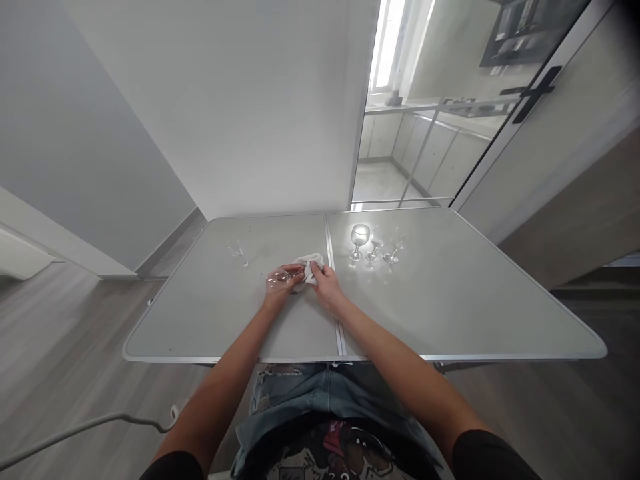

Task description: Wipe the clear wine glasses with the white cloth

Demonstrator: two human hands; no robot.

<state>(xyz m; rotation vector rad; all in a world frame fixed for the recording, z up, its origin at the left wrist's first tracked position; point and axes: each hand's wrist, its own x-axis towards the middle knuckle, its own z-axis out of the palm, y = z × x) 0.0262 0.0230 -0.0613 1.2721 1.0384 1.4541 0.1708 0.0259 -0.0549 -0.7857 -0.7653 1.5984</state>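
Observation:
A clear wine glass (274, 280) lies sideways in my left hand (286, 279), its bowl pointing left and its stem running toward the right. My left fingers are closed around it. My right hand (326, 283) pinches a white cloth (311, 262), which is bunched around the foot end of the glass and partly covers it. Both hands meet just above the table, left of its centre seam. What the cloth covers of the glass is hidden.
On the pale folding table (450, 300), several stemmed glasses (360, 237) stand in a row right of the seam. Another clear glass (243, 253) is at the left, hard to make out. A wall (260, 133) and a glass door (425, 133) rise behind. A white cable (115, 418) hangs lower left.

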